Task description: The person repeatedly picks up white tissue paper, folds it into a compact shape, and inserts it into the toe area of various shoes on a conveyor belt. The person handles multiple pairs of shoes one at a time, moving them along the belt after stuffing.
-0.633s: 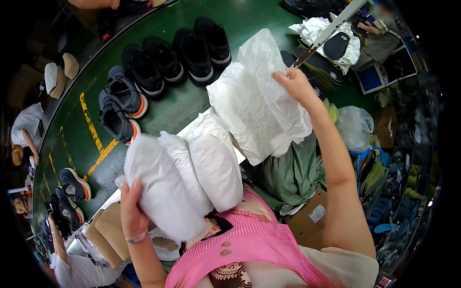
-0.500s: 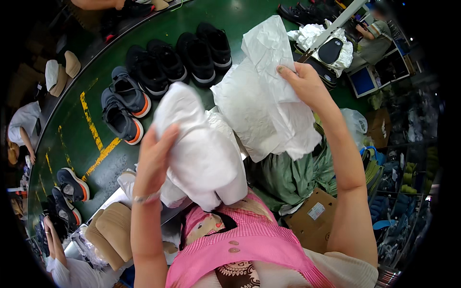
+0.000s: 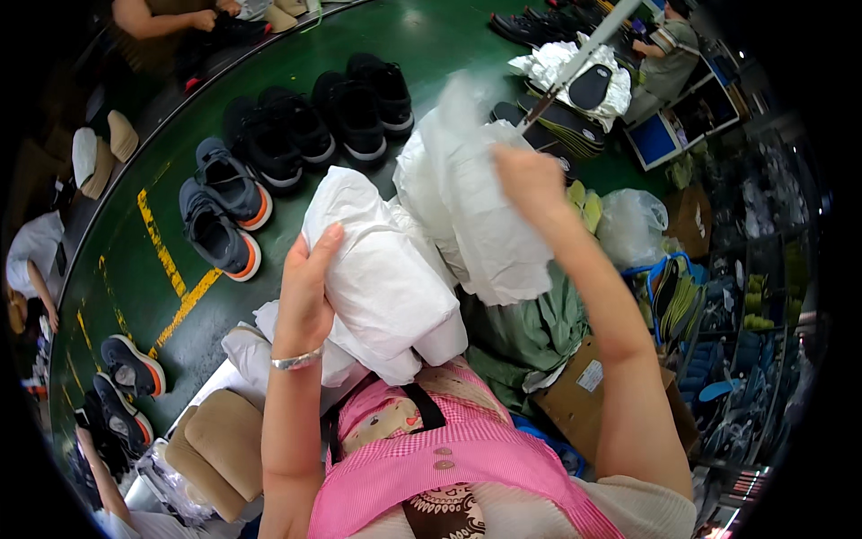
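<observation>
- White crinkled paper covers the white bundle [image 3: 382,260], the landmark here, which lies in front of the person's pink apron [image 3: 449,404]; its far end is rounded, its near end splits into two soft lobes, and whether that is one piece or two stacked, I cannot tell.
- The left hand [image 3: 305,292] is partly closed at the bundle's left edge, thumb pressed on top, the other fingers mostly hidden.
- The right hand [image 3: 530,184], right of the bundle, is curled nearly into a fist and seems to pinch the loose sheets [image 3: 494,238]; blur hides its fingertips.
- Judging by the surfaces, the bundle is already covered, while the thin, creased sheets hang open and unused.
- Left of the bundle, grey fabric shoes [image 3: 215,216] with orange-edged soles stand bare of paper; beyond it, black shoes [image 3: 339,117] are likewise uncovered.
- Below and left of the bundle sit smooth, tan rounded forms [image 3: 224,440].
- Right of the bundle slumps a wrinkled green sack [image 3: 539,337], apparently plastic.
</observation>
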